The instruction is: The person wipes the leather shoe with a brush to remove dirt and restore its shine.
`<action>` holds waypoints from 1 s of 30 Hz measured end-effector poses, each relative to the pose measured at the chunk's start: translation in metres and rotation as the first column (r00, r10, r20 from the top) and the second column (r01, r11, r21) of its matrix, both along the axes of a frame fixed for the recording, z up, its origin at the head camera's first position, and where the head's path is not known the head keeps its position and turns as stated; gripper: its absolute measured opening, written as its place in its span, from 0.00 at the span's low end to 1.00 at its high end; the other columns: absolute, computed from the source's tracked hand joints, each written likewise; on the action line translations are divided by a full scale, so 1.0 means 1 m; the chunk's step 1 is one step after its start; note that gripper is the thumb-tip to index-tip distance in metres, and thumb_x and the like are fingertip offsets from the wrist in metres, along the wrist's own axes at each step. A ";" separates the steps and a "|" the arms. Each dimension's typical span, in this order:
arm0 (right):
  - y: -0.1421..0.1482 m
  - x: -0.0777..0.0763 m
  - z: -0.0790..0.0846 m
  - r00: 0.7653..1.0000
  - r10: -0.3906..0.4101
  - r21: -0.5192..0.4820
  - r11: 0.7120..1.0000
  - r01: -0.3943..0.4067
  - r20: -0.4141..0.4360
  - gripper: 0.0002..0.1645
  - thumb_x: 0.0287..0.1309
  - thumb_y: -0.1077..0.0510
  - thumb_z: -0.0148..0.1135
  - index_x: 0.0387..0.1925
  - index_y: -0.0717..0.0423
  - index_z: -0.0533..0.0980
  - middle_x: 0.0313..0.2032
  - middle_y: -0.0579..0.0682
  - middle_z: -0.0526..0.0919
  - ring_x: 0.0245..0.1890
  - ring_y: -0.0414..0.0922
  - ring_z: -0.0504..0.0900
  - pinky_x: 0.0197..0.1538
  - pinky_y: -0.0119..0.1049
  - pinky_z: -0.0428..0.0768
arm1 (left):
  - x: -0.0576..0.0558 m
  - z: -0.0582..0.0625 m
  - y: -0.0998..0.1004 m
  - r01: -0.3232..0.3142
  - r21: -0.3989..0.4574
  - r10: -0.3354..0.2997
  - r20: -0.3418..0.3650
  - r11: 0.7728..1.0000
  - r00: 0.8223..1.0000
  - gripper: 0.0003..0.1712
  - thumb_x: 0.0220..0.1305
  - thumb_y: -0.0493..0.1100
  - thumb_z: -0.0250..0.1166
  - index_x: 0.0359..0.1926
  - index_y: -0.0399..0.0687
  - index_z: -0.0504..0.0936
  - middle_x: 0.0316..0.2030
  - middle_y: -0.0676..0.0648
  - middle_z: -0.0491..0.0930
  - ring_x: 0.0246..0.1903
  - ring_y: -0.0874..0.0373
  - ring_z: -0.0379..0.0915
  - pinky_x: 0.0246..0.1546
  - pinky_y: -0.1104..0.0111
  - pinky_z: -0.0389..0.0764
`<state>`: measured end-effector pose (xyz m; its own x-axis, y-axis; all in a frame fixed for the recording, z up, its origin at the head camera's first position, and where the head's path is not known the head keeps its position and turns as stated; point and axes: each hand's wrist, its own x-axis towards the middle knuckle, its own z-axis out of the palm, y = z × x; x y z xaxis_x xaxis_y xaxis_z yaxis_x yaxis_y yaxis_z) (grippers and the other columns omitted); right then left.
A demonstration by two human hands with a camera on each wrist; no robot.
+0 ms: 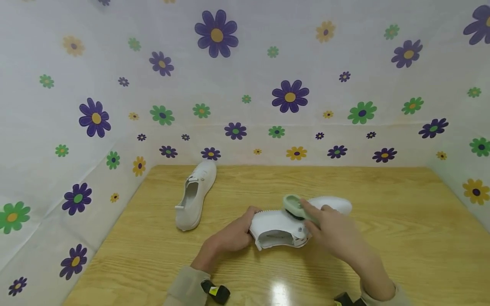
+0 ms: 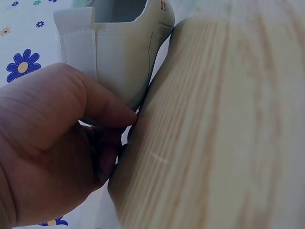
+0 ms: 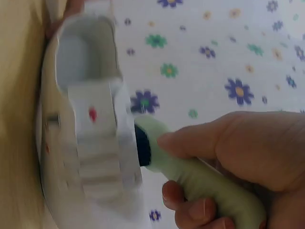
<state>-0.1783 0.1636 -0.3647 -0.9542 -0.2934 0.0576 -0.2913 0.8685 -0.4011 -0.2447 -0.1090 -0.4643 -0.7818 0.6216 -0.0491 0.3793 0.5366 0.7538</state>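
Note:
A white shoe point(image 1: 272, 221) lies tipped on its side on the table, its opening toward me and its toe pointing right. My left hand point(image 1: 234, 233) grips it at the heel; in the left wrist view the thumb and fingers pinch the sole's edge below the heel tab point(image 2: 78, 40). My right hand point(image 1: 338, 233) holds a pale green brush point(image 1: 294, 205) by its handle, thumb along the neck. The brush's dark bristles point(image 3: 142, 147) meet the upper side of the shoe, beside the lacing part. That hand is slightly blurred in the head view.
A second white shoe point(image 1: 196, 199) stands upright on the wooden table point(image 1: 383, 187) at the back left, toe toward the wall. Flower-printed white sheeting point(image 1: 252, 68) rises behind the table and along both sides.

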 end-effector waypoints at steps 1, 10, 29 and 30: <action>0.007 -0.001 0.000 1.000 -0.023 -0.005 1.000 0.023 0.001 0.32 0.69 0.53 0.59 0.72 0.52 0.66 0.38 0.62 0.80 0.22 0.44 0.69 0.23 0.37 0.68 | 0.000 0.000 0.001 0.000 -0.003 0.000 -0.002 1.000 1.000 0.33 0.63 0.26 0.54 0.66 0.46 0.57 0.59 0.46 0.70 0.59 0.56 0.68 0.62 0.58 0.67; 0.017 -0.002 0.001 0.998 -0.070 0.034 0.997 0.070 -0.005 0.33 0.70 0.52 0.57 0.73 0.52 0.64 0.39 0.62 0.80 0.20 0.44 0.68 0.21 0.36 0.67 | 0.001 -0.001 0.001 -0.004 -0.024 0.004 -0.008 1.000 1.000 0.31 0.64 0.26 0.53 0.66 0.47 0.57 0.59 0.46 0.71 0.60 0.56 0.67 0.63 0.57 0.67; 0.005 -0.001 0.000 0.998 -0.055 0.041 0.998 0.055 -0.003 0.33 0.69 0.51 0.59 0.72 0.51 0.65 0.40 0.63 0.80 0.21 0.44 0.69 0.21 0.37 0.68 | 0.000 0.000 0.002 -0.012 -0.014 0.012 -0.009 1.000 1.000 0.32 0.63 0.25 0.53 0.65 0.48 0.57 0.59 0.47 0.71 0.59 0.57 0.67 0.63 0.58 0.67; -0.001 0.000 -0.001 0.999 -0.040 0.049 0.998 0.040 -0.008 0.32 0.69 0.51 0.59 0.72 0.50 0.66 0.39 0.61 0.80 0.20 0.43 0.68 0.21 0.36 0.67 | 0.000 0.001 0.002 -0.015 -0.013 0.014 -0.007 1.000 1.000 0.33 0.62 0.25 0.54 0.65 0.48 0.57 0.59 0.47 0.71 0.58 0.57 0.68 0.62 0.58 0.67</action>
<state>-0.1780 0.1625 -0.3658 -0.9650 -0.2575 0.0505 -0.2583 0.8980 -0.3562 -0.2443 -0.1069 -0.4638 -0.7911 0.6094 -0.0522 0.3764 0.5522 0.7439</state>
